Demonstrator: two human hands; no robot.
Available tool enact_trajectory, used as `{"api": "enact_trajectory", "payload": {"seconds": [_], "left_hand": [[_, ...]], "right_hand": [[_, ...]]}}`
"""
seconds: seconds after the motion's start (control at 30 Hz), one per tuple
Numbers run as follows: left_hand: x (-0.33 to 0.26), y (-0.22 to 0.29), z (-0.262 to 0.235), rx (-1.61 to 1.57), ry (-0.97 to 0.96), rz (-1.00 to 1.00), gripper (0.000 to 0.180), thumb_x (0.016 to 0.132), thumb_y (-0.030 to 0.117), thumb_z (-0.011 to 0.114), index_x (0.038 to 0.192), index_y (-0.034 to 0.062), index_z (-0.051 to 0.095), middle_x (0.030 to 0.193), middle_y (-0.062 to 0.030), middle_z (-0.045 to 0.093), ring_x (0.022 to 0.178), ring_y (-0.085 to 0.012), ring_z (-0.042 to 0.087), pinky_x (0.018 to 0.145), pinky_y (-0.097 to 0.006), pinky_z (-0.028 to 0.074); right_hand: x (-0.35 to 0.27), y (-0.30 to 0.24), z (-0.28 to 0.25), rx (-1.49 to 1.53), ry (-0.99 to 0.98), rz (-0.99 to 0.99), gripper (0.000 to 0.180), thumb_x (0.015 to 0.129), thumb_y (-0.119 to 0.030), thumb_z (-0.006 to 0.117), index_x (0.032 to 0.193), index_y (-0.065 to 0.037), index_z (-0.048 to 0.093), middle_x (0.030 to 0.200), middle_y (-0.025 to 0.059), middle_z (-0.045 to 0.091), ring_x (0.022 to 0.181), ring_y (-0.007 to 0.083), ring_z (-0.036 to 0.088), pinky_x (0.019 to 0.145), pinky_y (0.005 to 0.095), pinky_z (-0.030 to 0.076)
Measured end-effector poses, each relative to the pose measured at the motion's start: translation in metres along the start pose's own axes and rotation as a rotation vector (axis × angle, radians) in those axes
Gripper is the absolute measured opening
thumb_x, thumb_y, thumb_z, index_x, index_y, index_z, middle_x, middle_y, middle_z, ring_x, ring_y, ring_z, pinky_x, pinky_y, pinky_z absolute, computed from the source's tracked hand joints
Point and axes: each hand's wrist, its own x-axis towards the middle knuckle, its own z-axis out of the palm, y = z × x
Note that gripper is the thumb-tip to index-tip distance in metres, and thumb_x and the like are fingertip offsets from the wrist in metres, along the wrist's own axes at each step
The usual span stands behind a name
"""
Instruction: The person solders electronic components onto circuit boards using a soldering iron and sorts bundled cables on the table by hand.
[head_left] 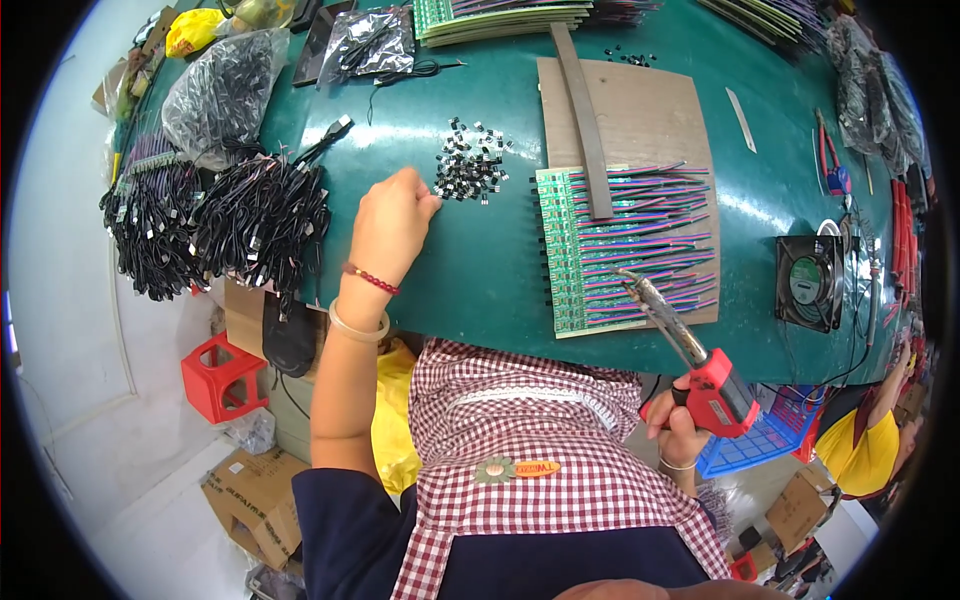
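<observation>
My right hand (677, 428) grips a red soldering gun (722, 395), its long metal tip reaching over the lower right part of a green circuit board panel (562, 255). Rows of thin dark, pink and blue wires (650, 240) run rightward from that panel. At the left edge of a pile of small black components with shiny metal ends (470, 165) is my left hand (393, 215). Its fingers are closed together, and whatever is between them is too small to make out. A flat grey bar (585, 120) lies across the panel and the brown board (640, 110) under it.
Bundles of black cables (260, 220) hang over the table's left edge beside a clear plastic bag (225, 95). A stack of panels (500, 25) lies at the back. At right stand a black fan (808, 282) and red-handled cutters (832, 160). The green table (400, 130) carries everything.
</observation>
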Motion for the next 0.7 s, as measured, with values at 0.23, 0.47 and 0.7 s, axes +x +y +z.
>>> {"api": "enact_trajectory", "payload": {"seconds": [0.23,0.47,0.7], "left_hand": [[-0.025,0.017,-0.011,-0.289,0.006,-0.06,0.007,0.082,0.002,0.055,0.08,-0.0034,0.051,0.06,-0.0104,0.058,0.049,-0.0146,0.058,0.044,-0.026,0.045],[-0.094,0.122,-0.011,-1.244,-0.481,-0.011,0.006,0.084,-0.006,0.055,0.09,-0.0057,0.057,0.078,-0.0102,0.061,0.064,-0.0137,0.064,0.053,-0.024,0.055],[-0.11,0.135,0.009,-0.993,-0.306,0.34,0.008,0.08,-0.001,0.064,0.086,-0.0023,0.059,0.077,-0.0088,0.062,0.06,-0.0151,0.063,0.051,-0.025,0.05]], "right_hand": [[0.009,-0.001,0.005,0.185,0.002,-0.009,0.04,0.085,-0.019,0.06,0.113,0.002,0.041,0.057,0.0094,0.051,0.042,0.0159,0.047,0.042,0.0274,0.039],[0.034,-0.008,0.058,0.167,-0.106,-0.061,0.047,0.083,-0.008,0.063,0.122,-0.002,0.036,0.081,0.0112,0.055,0.067,0.0172,0.055,0.06,0.0269,0.047],[0.038,-0.008,0.061,0.076,-0.139,-0.068,0.049,0.081,0.002,0.06,0.123,-0.005,0.037,0.094,0.0072,0.052,0.087,0.0147,0.052,0.076,0.0279,0.045]]}}
